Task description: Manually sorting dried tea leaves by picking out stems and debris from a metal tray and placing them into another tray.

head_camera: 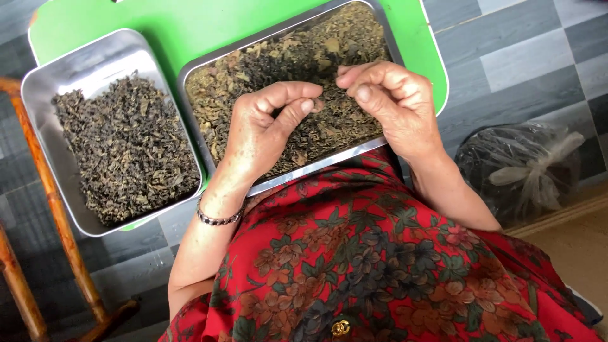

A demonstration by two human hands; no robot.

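Observation:
A metal tray (320,163) of brownish-green dried leaves (278,66) lies across my lap on a green table (190,25). My left hand (266,130) hovers over it, thumb and fingers pinched on a small bit of leaf. My right hand (392,101) sits beside it over the same tray, fingers curled and pinched together; whether a leaf is between them is hidden. A second metal tray (47,152) to the left holds darker dried leaves (130,149). A beaded bracelet (218,218) circles my left wrist.
A tied clear plastic bag (522,168) with dark contents rests on the grey tiled floor (519,44) at the right. A wooden chair frame (57,215) stands at the left edge. My red floral garment (380,266) fills the lower view.

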